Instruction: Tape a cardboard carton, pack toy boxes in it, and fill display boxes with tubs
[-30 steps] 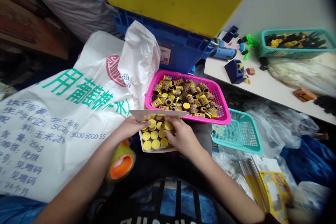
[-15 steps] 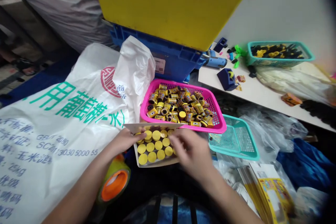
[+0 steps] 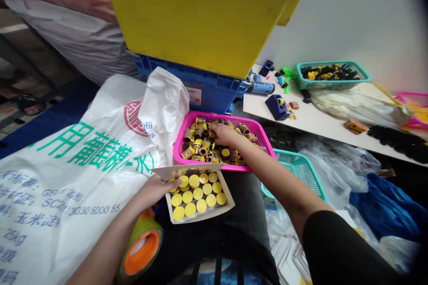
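My left hand point(image 3: 157, 190) grips the left side of an open cardboard box point(image 3: 226, 208), its thumb over the inner edge. Rows of small round containers with yellow caps point(image 3: 197, 193) stand in the box. Beyond it is a pink basket point(image 3: 269, 147) heaped with small printed yellow-and-black cylinders point(image 3: 197, 148); some show dark open ends, and one has a yellow cap. My right hand point(image 3: 223, 134) reaches into this heap with its fingers bent down among the pieces. Its fingertips are hidden, so what they pinch cannot be made out.
A white printed sack point(image 3: 110, 164) lies at left, with a roll of tape point(image 3: 140, 251) beside my left forearm. A blue crate point(image 3: 214, 93) under a yellow bin point(image 3: 200, 18) stands behind the pink basket. At right are a teal basket point(image 3: 312, 178) and a white table point(image 3: 310, 120).
My right hand has moved from the right side of the box, up and away into the pink basket. My left hand still holds the box. The camera view has shifted slightly.
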### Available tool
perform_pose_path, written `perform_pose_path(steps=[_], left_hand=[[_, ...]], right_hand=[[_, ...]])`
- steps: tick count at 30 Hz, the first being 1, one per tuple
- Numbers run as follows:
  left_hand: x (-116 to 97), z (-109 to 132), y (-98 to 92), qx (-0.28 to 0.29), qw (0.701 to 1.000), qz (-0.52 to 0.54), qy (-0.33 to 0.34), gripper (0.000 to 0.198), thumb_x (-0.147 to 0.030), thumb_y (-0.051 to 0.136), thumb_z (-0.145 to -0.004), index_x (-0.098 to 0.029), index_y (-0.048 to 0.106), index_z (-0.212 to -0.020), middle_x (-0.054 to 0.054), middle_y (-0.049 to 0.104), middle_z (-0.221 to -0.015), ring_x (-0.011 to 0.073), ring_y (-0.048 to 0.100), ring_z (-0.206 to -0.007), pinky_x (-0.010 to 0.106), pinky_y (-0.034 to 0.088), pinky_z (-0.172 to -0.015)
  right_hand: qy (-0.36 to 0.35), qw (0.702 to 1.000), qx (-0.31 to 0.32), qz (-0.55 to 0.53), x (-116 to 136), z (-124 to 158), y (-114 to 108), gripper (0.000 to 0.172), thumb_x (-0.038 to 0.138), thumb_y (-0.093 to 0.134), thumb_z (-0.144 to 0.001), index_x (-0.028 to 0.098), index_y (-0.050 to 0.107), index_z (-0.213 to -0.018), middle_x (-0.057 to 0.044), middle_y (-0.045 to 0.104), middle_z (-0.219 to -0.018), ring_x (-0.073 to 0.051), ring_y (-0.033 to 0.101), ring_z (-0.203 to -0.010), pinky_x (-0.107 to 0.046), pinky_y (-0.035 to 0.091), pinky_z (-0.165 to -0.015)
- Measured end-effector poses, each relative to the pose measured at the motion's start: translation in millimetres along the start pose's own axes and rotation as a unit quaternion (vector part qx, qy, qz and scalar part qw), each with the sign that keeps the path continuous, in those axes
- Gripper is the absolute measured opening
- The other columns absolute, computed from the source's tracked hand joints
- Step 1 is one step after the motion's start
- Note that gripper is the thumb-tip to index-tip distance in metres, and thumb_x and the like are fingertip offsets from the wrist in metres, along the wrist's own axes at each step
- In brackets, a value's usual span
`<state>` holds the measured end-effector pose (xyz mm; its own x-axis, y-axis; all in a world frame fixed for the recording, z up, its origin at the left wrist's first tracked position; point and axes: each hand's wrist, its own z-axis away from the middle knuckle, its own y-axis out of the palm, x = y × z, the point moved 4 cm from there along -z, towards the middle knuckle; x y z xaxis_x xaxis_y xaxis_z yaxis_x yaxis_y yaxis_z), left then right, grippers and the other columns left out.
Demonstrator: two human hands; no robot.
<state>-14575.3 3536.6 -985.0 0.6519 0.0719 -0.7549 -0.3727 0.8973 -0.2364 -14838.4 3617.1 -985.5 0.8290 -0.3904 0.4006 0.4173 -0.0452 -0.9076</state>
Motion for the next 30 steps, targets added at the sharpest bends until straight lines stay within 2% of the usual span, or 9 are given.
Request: perform_pose_path(steps=[3, 8, 12, 18, 20, 22, 24, 26, 30], left_hand=[[-2.1, 1.2, -0.7, 0.001, 1.000, 0.000, 0.005, 0.051, -0.056, 0.075, -0.054, -0.016, 0.071, -0.084, 0.011, 0.073, -0.089, 0.0335, 0.066, -0.092, 0.038, 0.056, -0.074], [-0.5, -1.7, -0.3, -0.001, 1.000, 0.012, 0.003, 0.057, -0.056, 0.076, -0.051, -0.015, 0.071, -0.091, 0.012, 0.071, -0.098, 0.0338, 0.065, -0.097, 0.039, 0.055, -0.079], [2.8, -5.2, -0.9, -0.018, 1.000, 0.002, 0.012, 0.053, -0.054, 0.079, -0.048, -0.017, 0.072, -0.085, 0.012, 0.072, -0.095, 0.0351, 0.064, -0.098, 0.039, 0.055, -0.080], [5.0, -4.9, 0.4, -0.011, 1.000, 0.001, 0.017, 0.066, -0.057, 0.079, -0.048, -0.014, 0.069, -0.097, 0.012, 0.067, -0.113, 0.0340, 0.061, -0.107, 0.042, 0.047, -0.096], [5.5, -4.2, 1.4, -0.003, 1.000, 0.009, 0.020, 0.071, -0.059, 0.076, -0.052, -0.013, 0.066, -0.105, 0.013, 0.065, -0.117, 0.0328, 0.059, -0.110, 0.041, 0.045, -0.098], [6.7, -4.1, 2.0, 0.004, 1.000, 0.011, 0.026, 0.071, -0.059, 0.075, -0.054, -0.013, 0.065, -0.107, 0.013, 0.064, -0.118, 0.0323, 0.058, -0.112, 0.040, 0.046, -0.098], [9.0, -4.9, 1.7, 0.005, 0.999, 0.013, 0.030, 0.070, -0.059, 0.075, -0.055, -0.013, 0.065, -0.107, 0.012, 0.064, -0.119, 0.0323, 0.059, -0.111, 0.040, 0.047, -0.096], [11.9, -6.2, 1.1, 0.005, 1.000, 0.012, 0.027, 0.070, -0.060, 0.075, -0.055, -0.013, 0.065, -0.106, 0.012, 0.065, -0.118, 0.0323, 0.059, -0.110, 0.039, 0.048, -0.094], [15.5, -9.3, -0.8, -0.002, 1.000, -0.011, 0.026, 0.066, -0.056, 0.074, -0.058, -0.013, 0.066, -0.107, 0.010, 0.067, -0.115, 0.0288, 0.061, -0.108, 0.035, 0.046, -0.096]], right_hand=[[0.001, 0.978, -0.023, -0.205, -4.4, 23.8, -25.1, 0.045, 0.018, 0.058, -0.077, 0.014, 0.051, -0.121, -0.008, 0.060, -0.110, -0.014, 0.057, -0.088, -0.028, 0.045, -0.084], [0.001, 0.837, -0.040, -0.546, 14.3, 98.9, -57.8, 0.046, 0.044, 0.063, -0.072, 0.023, 0.041, -0.106, -0.005, 0.055, -0.110, -0.011, 0.052, -0.074, -0.023, 0.044, -0.063], [0.040, 0.803, -0.038, -0.593, 33.2, 139.2, -53.2, 0.053, 0.053, 0.054, -0.070, 0.025, 0.035, -0.111, -0.005, 0.052, -0.098, -0.012, 0.047, -0.067, -0.023, 0.038, -0.056], [0.015, 0.737, -0.011, -0.676, 48.7, 165.7, -41.7, 0.047, 0.029, 0.054, -0.066, 0.024, 0.044, -0.111, -0.004, 0.048, -0.106, -0.011, 0.047, -0.072, -0.023, 0.041, -0.059], [0.012, 0.770, -0.004, -0.638, 56.7, 173.3, -36.2, 0.045, 0.026, 0.059, -0.073, 0.028, 0.046, -0.116, -0.002, 0.050, -0.109, -0.011, 0.052, -0.078, -0.023, 0.044, -0.064], [0.020, 0.843, -0.008, -0.538, 67.8, 176.8, -27.2, 0.044, 0.030, 0.064, -0.079, 0.028, 0.048, -0.120, -0.003, 0.055, -0.112, -0.015, 0.056, -0.090, -0.027, 0.046, -0.073], [0.034, 0.928, -0.040, -0.369, 81.4, 174.2, -15.6, 0.041, 0.035, 0.067, -0.079, 0.026, 0.053, -0.116, -0.005, 0.059, -0.109, -0.020, 0.055, -0.098, -0.034, 0.044, -0.084], [0.053, 0.982, -0.082, -0.160, 96.3, 166.2, -2.3, 0.033, 0.035, 0.067, -0.080, 0.023, 0.059, -0.110, -0.006, 0.062, -0.105, -0.024, 0.051, -0.102, -0.041, 0.038, -0.088], [0.113, 0.983, -0.107, 0.098, 115.0, 145.2, 28.2, 0.023, 0.036, 0.061, -0.084, 0.022, 0.064, -0.102, -0.010, 0.057, -0.109, -0.028, 0.044, -0.100, -0.043, 0.032, -0.081]])
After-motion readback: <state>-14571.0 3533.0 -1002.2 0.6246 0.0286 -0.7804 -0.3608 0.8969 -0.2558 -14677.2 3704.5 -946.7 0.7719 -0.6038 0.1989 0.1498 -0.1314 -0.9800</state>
